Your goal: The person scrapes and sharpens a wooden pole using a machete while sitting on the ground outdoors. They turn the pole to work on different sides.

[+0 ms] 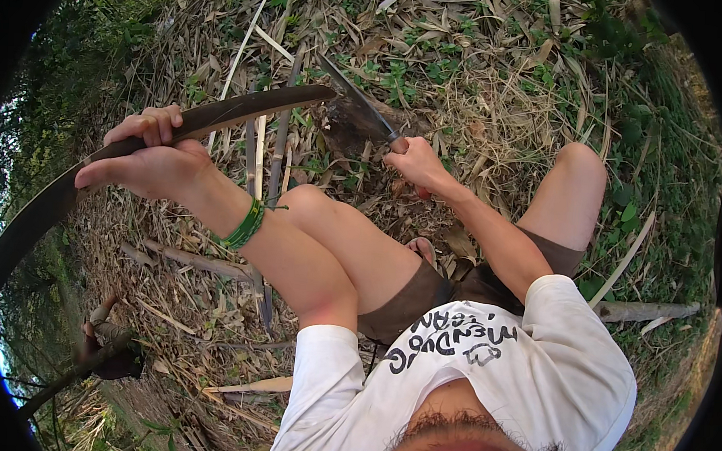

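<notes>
My left hand (155,148) is raised at the left, its fingers curled around a long, dark, flat bamboo strip (253,104). One end of this strip is above the ground ahead of me; the other runs out at the left rim. A machete (362,103) with a reddish-brown handle is gripped in my right hand (418,163). Its blade points forward and left, close to the strip's end; whether they touch I cannot tell. Beneath the blade a dark wooden block (353,124) sits on the ground, partly hidden.
Thin split strips (281,141) lie in front of my left knee. Cut poles rest on the ground, one at the left (202,260) and one at the right (647,311). Dry leaves cover the ground. At the lower left another person (118,352) is partly visible behind a dark branch (72,378).
</notes>
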